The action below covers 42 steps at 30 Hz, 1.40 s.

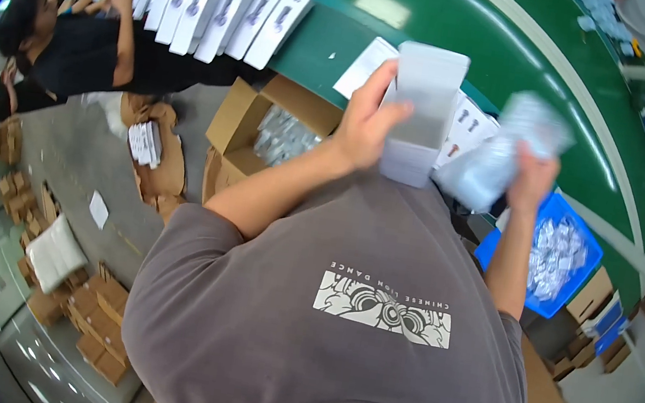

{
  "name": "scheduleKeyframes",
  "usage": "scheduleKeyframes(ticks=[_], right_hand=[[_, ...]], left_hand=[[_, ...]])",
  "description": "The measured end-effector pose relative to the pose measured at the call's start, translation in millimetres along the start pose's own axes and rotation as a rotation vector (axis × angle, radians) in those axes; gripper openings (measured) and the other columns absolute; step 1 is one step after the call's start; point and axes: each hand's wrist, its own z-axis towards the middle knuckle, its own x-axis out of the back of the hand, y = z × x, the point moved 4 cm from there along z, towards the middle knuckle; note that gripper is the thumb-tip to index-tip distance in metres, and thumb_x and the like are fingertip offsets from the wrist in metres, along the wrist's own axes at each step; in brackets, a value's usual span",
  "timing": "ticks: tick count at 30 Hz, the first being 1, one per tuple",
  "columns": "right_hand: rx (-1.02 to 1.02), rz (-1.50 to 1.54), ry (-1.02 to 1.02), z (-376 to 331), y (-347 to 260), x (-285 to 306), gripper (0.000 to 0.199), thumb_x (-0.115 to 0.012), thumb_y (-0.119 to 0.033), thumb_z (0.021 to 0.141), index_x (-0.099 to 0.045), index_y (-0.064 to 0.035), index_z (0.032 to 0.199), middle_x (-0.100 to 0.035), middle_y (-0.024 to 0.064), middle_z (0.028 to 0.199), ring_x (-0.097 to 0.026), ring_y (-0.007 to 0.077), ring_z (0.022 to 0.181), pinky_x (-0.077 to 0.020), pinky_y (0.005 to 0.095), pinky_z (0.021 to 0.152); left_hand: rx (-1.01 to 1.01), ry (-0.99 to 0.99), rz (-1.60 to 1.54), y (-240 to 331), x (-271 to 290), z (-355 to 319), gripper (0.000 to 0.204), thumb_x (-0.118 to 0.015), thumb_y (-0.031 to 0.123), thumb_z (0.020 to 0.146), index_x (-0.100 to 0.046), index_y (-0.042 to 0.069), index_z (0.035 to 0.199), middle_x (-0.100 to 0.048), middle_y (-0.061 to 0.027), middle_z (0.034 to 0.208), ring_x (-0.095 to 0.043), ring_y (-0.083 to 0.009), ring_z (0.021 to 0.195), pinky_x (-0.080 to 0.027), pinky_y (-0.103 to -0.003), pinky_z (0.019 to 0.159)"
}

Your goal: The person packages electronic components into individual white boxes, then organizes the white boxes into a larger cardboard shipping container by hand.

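My left hand is closed around the side of a tall white box, held upright in front of my chest. The thumb lies across the box's near face. To the right, my right hand grips a clear plastic-wrapped packet, pale and smeared by motion, so its contents cannot be made out. The packet is tilted, its lower end close beside the box. Behind the box, flat white printed cartons with small pictures lie on the green table.
A row of white printed boxes stands along the table to the left, near a person in black. An open cardboard carton with plastic-wrapped items is below. At right, a blue bin holds small wrapped pieces.
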Motion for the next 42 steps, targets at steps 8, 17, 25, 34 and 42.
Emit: scheduleKeyframes(ticks=[8,17,25,34,42], right_hand=[[0.322,0.141,0.351,9.9,-83.4,37.7,0.061,-0.064,-0.05,0.092,-0.05,0.0011,0.123,-0.065,0.0207,0.115,-0.064,0.0282,0.106,-0.0543,0.043,0.091],[0.28,0.28,0.225,-40.8,-29.7,111.4,0.042,-0.069,-0.03,0.093,-0.056,0.0013,0.119,-0.068,0.0154,0.11,-0.066,0.0217,0.099,-0.0539,0.0371,0.087],[-0.004,-0.35,-0.204,-56.2,-30.0,129.9,0.042,-0.065,-0.035,0.095,-0.06,0.0002,0.117,-0.069,0.0172,0.105,-0.068,0.0257,0.096,-0.0528,0.0372,0.085],[0.154,-0.451,-0.314,-87.0,-5.6,158.4,0.04,-0.056,-0.035,0.099,-0.065,0.0,0.116,-0.066,0.0196,0.116,-0.057,0.0321,0.119,-0.0446,0.0379,0.101],[-0.419,-1.171,0.342,-115.7,222.1,435.4,0.035,-0.063,-0.014,0.087,-0.06,-0.0064,0.121,-0.065,0.0207,0.114,-0.065,0.0367,0.104,-0.0545,0.0474,0.085]], left_hand=[[0.127,-0.396,0.442,-37.1,-87.1,29.5,0.03,-0.044,0.016,0.087,-0.058,-0.009,0.098,-0.063,-0.0132,0.095,-0.056,-0.0217,0.102,-0.041,-0.03,0.094],[0.151,-0.49,0.197,-66.8,-150.2,13.1,0.031,-0.039,0.012,0.089,-0.061,-0.004,0.103,-0.061,-0.0162,0.118,-0.053,-0.0244,0.112,-0.037,-0.033,0.102],[0.385,-0.265,0.259,-123.4,-180.1,-6.8,0.047,-0.036,0.022,0.084,-0.056,-0.002,0.119,-0.058,-0.0127,0.122,-0.052,-0.0219,0.118,-0.035,-0.031,0.104],[0.575,-0.364,0.14,-137.8,-226.1,-24.9,0.053,-0.04,0.03,0.093,-0.045,0.008,0.14,-0.056,-0.0154,0.131,-0.056,-0.0273,0.118,-0.042,-0.038,0.103],[0.48,-0.307,0.279,-135.5,-223.1,-51.7,0.057,-0.042,0.041,0.099,-0.046,0.009,0.145,-0.054,-0.0147,0.135,-0.057,-0.0281,0.118,-0.042,-0.037,0.103]])
